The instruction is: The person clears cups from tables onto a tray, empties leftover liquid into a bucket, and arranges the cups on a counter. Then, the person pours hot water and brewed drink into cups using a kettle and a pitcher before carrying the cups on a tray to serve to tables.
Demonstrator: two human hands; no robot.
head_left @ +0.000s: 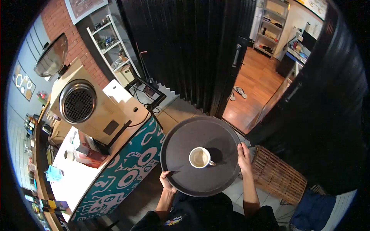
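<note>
A round dark tray point(185, 138) is held level in front of my body, one hand at each side. On it stands a white cup point(200, 158) with a light brown drink or residue inside, its handle pointing right. My left hand point(167, 181) grips the tray's lower left rim, its fingers partly under the edge. The right rim is gripped by my right hand point(244, 157), with the thumb near the top edge and some fingers hidden below. Neither hand touches the cup.
On the left, a patterned counter point(127, 175) bears a beige coffee grinder point(92, 111) and a red and white box point(86, 150). Black folding doors point(173, 50) part onto a room with a wooden floor and slippers point(240, 92). A wicker piece point(279, 173) stands at right.
</note>
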